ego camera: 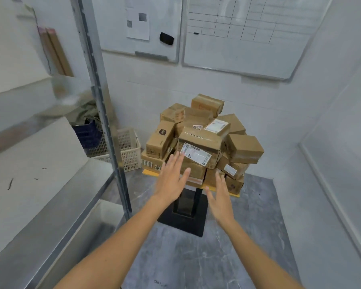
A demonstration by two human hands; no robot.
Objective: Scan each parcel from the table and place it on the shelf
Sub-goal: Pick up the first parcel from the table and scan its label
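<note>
Small table (pixel 237 194): yellow top on a black pedestal and square base, standing on grey marbled floor (pixel 196 263). Top heaped with brown cardboard parcels (pixel 198 147), several layers, tilted at odd angles, some overhanging the edge. Metal shelf (pixel 40 184) at left, its near tier bearing only a few dark specks.

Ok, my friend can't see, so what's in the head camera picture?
Two bare hands, the left hand and right hand, reach open toward a heap of brown cardboard parcels piled on a small yellow-topped table. A grey metal shelf stands to the left, whiteboards hang behind.
</note>
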